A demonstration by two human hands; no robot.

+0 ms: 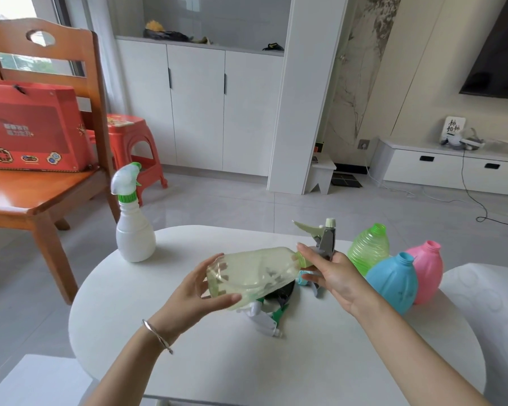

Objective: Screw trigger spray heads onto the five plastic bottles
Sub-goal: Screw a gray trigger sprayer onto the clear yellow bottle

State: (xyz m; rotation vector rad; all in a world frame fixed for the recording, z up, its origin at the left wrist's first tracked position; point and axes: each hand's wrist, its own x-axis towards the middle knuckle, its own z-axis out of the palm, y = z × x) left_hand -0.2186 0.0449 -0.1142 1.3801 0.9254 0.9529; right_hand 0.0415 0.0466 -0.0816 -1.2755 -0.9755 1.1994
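My left hand (201, 294) grips the base of a clear yellowish bottle (252, 273), which lies sideways above the white table (188, 361). At the bottle's neck, my right hand (332, 276) holds a grey trigger spray head (323, 238) with a pale green lever. A white bottle (135, 232) with a white-and-green spray head fitted stands upright at the table's far left. Three bottles without heads stand at the right: green (368, 247), blue (393, 284) and pink (427, 271). Loose spray heads (264, 317) lie on the table under the held bottle.
A wooden chair (41, 197) carrying a red box (33, 127) stands to the left, with a red plastic stool (132, 142) behind it. White cabinets line the far wall. A white cushioned seat (496, 303) borders the table at the right.
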